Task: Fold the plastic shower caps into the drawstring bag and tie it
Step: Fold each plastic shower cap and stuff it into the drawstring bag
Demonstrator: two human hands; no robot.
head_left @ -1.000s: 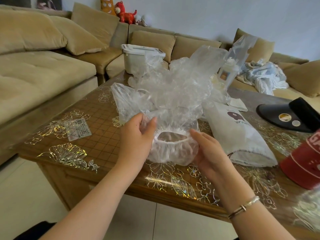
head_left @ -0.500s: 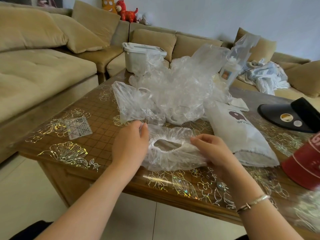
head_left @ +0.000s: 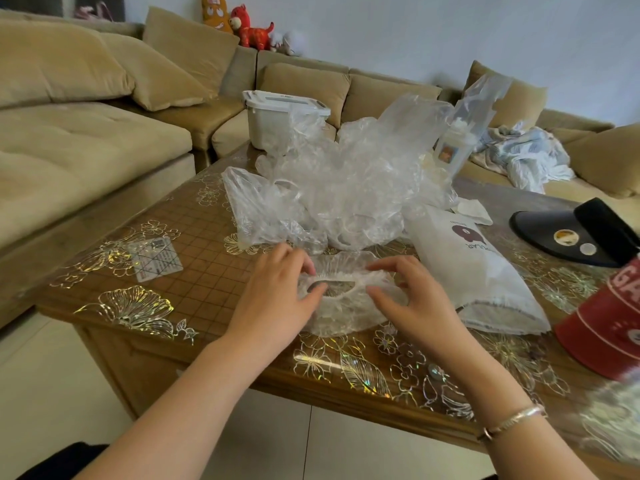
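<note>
One clear plastic shower cap (head_left: 341,315) lies flattened on the table, its elastic opening facing up. My left hand (head_left: 277,299) pinches the cap's left rim with thumb and fingers. My right hand (head_left: 415,299) holds the right rim, thumb below and fingers curled over the top edge. Behind them rises a loose heap of more clear shower caps (head_left: 346,188). The white drawstring bag (head_left: 474,271) with a dark red logo lies flat to the right of my right hand, its gathered mouth toward the table's front edge.
The wooden table (head_left: 173,271) has a glossy floral cover. A black visor (head_left: 575,233) and a red cap (head_left: 609,327) sit at the right edge. A white lidded bin (head_left: 280,123), a bottle in plastic (head_left: 453,147) and a beige sofa (head_left: 86,133) lie behind.
The shower cap came down from the air onto the table and is now flatter. Both hands lowered with it and moved closer together on its rim.
</note>
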